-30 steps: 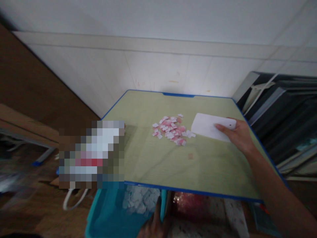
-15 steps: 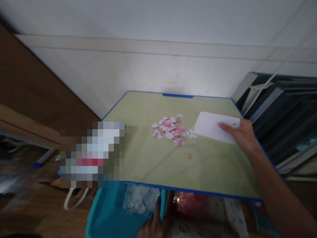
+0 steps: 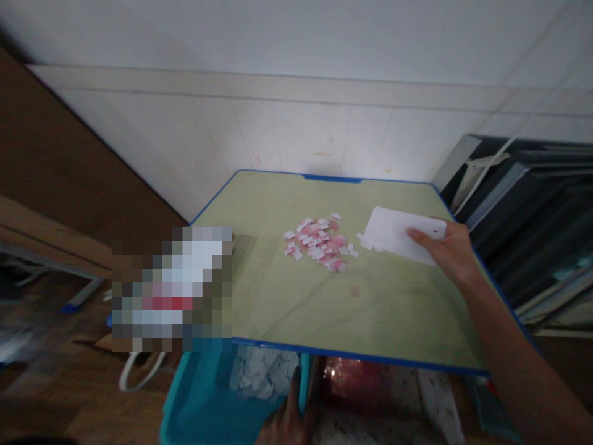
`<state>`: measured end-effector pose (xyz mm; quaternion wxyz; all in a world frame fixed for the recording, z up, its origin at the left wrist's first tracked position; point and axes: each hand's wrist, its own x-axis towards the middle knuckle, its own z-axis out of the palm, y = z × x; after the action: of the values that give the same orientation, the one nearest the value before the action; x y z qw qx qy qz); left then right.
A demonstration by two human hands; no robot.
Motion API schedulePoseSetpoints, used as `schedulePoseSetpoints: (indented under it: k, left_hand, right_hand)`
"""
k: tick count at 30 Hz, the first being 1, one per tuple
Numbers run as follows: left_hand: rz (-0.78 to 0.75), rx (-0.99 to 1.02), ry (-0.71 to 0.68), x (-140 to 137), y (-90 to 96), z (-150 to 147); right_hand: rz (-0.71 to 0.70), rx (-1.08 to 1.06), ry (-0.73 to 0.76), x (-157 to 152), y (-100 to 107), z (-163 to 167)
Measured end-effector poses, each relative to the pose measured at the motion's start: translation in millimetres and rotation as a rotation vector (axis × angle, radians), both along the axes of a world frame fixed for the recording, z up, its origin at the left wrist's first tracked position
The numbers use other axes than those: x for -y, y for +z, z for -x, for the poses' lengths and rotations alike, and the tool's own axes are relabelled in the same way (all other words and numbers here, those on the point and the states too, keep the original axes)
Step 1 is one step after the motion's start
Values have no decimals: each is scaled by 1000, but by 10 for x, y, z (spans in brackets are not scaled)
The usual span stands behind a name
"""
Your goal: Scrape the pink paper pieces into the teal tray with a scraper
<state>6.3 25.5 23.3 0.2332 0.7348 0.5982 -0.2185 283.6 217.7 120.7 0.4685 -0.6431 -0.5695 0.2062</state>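
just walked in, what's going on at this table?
A person's right hand holds a flat white scraper card on the green table, its edge beside a small heap of pink and white paper bits; a few loose bits lie at the card's edge. The left hand is below the table's front edge, gripping the rim of a teal bin that holds pale scraps. A blurred-out patch covers the table's left corner.

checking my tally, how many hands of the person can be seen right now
2. The right hand holds the white scraper card on the green table; the left hand grips the teal bin below its front edge.
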Motion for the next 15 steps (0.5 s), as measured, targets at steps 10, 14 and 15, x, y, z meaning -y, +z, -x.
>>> schedulePoseSetpoints:
  k: [10,14,15]
  left_hand:
    - [43,-3,3,-13,-7,-1]
    - [49,0,25,-12,-14,-2]
    - [38,1,21,-6,-26,-1]
  right_hand:
    - [115,-144,130,39,5,22]
    - [136,-144,88,19,-15,-92]
    - [120,-147,62,9,-28,-124]
